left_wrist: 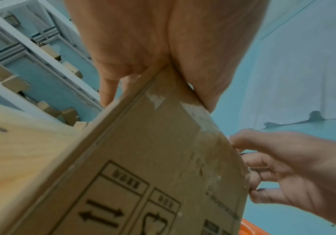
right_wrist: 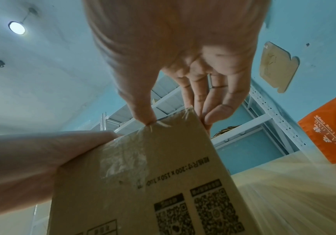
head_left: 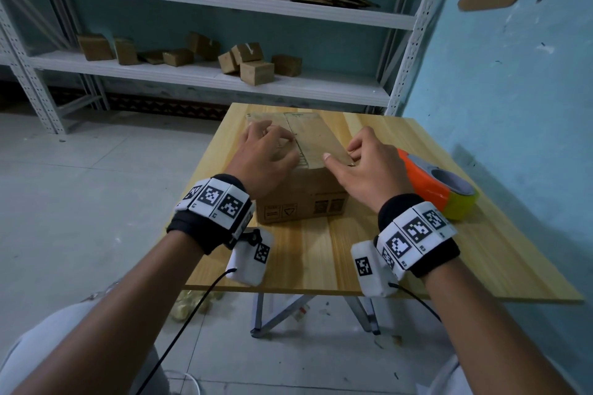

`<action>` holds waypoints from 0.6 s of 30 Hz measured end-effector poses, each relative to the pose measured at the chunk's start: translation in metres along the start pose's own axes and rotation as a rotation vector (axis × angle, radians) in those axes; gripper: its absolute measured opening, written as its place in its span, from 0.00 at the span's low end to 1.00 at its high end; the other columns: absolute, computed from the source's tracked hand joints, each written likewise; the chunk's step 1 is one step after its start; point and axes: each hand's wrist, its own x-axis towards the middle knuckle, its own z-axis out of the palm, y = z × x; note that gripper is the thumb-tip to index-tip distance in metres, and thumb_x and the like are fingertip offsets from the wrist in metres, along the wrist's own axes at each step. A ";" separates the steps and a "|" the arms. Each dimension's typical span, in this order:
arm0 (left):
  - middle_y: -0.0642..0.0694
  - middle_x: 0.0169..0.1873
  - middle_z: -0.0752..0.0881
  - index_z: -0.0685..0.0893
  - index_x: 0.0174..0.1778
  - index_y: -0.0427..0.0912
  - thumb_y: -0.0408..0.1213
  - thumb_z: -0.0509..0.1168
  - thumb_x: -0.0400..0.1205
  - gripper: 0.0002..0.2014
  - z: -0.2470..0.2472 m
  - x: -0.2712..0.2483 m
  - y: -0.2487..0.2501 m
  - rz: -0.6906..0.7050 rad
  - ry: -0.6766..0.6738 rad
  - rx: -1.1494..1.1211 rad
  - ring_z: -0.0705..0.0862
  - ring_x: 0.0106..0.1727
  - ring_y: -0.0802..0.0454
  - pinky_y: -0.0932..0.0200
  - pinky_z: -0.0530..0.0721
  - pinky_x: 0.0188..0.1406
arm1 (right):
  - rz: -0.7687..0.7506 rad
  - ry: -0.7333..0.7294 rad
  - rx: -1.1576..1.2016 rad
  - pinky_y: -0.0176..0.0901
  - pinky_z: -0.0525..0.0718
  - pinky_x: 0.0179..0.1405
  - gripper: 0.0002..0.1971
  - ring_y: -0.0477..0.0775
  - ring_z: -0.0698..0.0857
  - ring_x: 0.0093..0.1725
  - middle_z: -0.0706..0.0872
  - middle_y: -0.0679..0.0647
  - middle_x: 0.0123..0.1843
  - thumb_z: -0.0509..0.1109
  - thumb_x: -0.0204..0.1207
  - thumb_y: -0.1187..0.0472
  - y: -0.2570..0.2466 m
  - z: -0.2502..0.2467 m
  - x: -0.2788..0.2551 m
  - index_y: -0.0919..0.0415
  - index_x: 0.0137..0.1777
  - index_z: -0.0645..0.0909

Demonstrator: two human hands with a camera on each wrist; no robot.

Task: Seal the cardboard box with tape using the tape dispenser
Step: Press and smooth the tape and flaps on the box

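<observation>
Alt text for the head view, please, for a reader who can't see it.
Both hands, left hand and right hand, rest on the closed flaps of a cardboard box on a wooden table. An orange tape dispenser lies untouched right of the box.

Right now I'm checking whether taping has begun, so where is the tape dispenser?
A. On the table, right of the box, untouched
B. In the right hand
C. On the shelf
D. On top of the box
A: the orange dispenser lies on the table right of the box, while both the left hand and right hand rest on the box top.
</observation>
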 end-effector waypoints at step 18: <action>0.49 0.83 0.54 0.59 0.81 0.52 0.57 0.65 0.78 0.37 -0.019 -0.005 -0.022 -0.057 -0.129 -0.171 0.65 0.78 0.43 0.40 0.74 0.71 | -0.047 -0.016 0.182 0.25 0.78 0.43 0.09 0.45 0.84 0.50 0.87 0.52 0.55 0.66 0.83 0.60 0.018 -0.004 -0.006 0.61 0.60 0.81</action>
